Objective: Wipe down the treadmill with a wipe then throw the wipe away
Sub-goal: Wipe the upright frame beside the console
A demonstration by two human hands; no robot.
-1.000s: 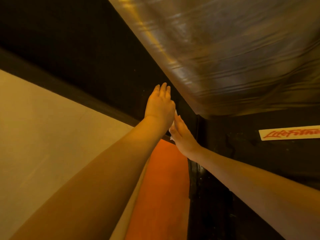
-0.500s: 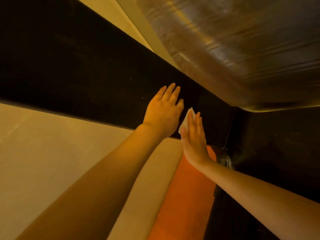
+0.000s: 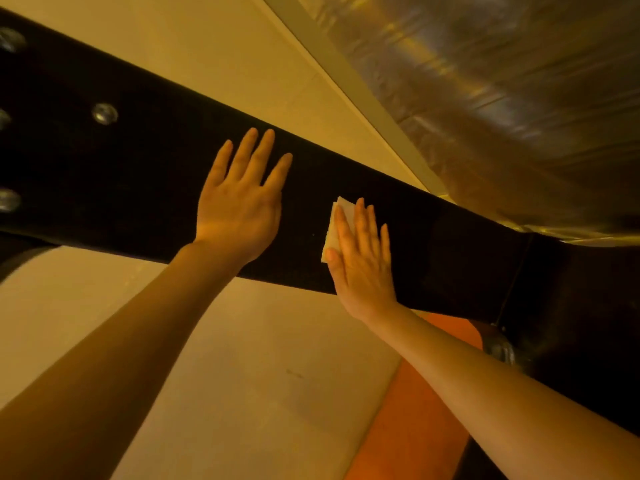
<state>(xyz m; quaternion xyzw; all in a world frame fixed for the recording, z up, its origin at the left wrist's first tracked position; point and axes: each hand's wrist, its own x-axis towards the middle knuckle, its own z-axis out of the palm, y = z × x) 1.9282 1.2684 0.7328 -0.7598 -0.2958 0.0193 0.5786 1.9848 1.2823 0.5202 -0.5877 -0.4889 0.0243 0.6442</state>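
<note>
Left hand [image 3: 239,216] flat, fingers straight and spread, palm down on the treadmill's [image 3: 121,174] dark matte side panel, holding nothing; round metal bolts [image 3: 105,113] toward its left end. Just right, right hand [image 3: 360,258] flat, fingers together, pressing a folded white wipe [image 3: 334,230] against the panel's middle. Wipe looks thin, soft, limp; probably best pinched at the exposed folded corner.

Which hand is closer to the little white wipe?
Right. The right hand lies flat on the wipe, pressing it against the black treadmill rail. The left hand rests flat on the rail beside it, not touching.
</note>
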